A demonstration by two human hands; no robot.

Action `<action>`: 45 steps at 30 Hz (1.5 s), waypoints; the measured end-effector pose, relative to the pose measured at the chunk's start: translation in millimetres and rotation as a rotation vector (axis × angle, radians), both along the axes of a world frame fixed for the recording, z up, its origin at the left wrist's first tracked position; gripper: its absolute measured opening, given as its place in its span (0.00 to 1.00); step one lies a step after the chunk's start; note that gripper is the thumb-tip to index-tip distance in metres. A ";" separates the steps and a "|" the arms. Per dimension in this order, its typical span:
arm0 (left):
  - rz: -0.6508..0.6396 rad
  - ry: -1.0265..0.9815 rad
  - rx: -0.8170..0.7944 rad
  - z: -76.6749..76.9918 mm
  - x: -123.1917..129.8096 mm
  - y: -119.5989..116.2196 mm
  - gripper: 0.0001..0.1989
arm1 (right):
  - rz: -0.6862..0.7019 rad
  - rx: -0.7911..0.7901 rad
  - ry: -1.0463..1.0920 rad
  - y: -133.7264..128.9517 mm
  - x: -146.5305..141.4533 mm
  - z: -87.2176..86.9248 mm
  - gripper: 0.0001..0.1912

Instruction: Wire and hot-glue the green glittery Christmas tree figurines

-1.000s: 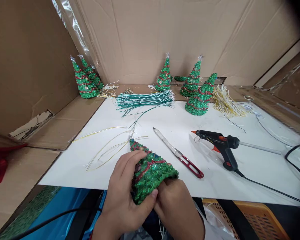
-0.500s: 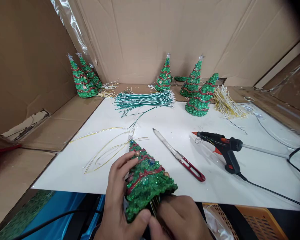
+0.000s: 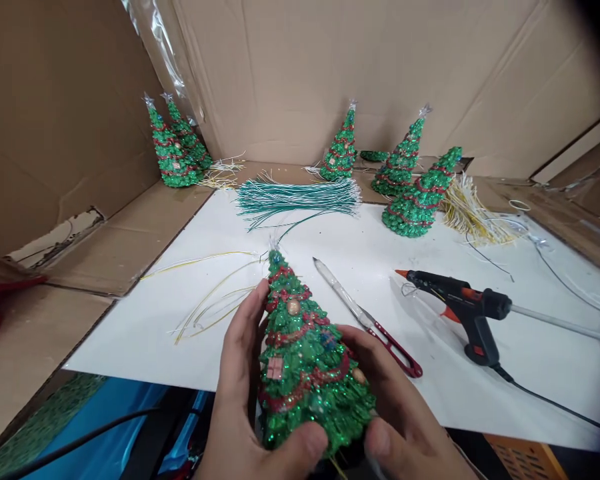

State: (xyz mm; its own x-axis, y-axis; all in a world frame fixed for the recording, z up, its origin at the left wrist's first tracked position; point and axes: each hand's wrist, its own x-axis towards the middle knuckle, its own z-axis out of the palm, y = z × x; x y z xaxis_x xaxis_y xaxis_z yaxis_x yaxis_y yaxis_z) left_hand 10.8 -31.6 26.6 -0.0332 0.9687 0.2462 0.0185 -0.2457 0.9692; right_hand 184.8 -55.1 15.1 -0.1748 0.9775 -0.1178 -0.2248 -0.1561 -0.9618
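Observation:
A glittery green Christmas tree (image 3: 305,360) with red garlands, small baubles and a clear star tip is held between both hands near the front edge of the white board. My left hand (image 3: 245,387) wraps its left side, thumb across the lower front. Round the lower right side curls my right hand (image 3: 400,407), its thumb near the base. Thin yellow wire ends show under the base. Right of the tree lie red-handled snips (image 3: 390,347) beside a pen-like tool (image 3: 333,280). The black and orange glue gun (image 3: 460,300) rests farther right.
Green-white wires (image 3: 300,198) lie in a bundle at the back of the white board (image 3: 160,333). Several more trees (image 3: 415,193) stand behind, with yellow-white wires (image 3: 475,213) at the right. Loose yellow wires (image 3: 205,307) lie at left. Cardboard walls (image 3: 330,67) surround the board.
The tree has been turned more upright, its decorated front now facing me. My right hand has moved from the wires under the base to the tree's right side. The view has shifted slightly.

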 end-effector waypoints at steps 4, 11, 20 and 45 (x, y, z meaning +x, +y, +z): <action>-0.033 0.091 0.230 2.9 0.2 10.2 0.48 | -0.021 -0.028 0.238 8.7 -6.5 1.8 0.46; -0.075 -0.050 0.178 -8.4 -2.2 35.3 0.40 | -0.116 0.162 0.194 27.3 -13.5 0.1 0.27; -0.338 -0.342 -0.162 -24.2 -5.5 35.7 0.43 | -0.045 0.270 0.113 31.1 -13.9 -11.0 0.26; -0.220 -0.227 -0.049 -27.4 -10.1 40.8 0.40 | -0.281 0.519 -1.021 70.8 7.1 -22.0 0.16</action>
State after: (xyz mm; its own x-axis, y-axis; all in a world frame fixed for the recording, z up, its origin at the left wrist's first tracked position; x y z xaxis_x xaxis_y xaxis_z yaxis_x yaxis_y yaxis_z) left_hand 0.7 9.2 -0.7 0.1300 0.9691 0.2095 -0.2477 -0.1729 0.9533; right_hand 191.9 15.6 -6.9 -0.0011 0.9388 0.3444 0.7217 0.2392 -0.6496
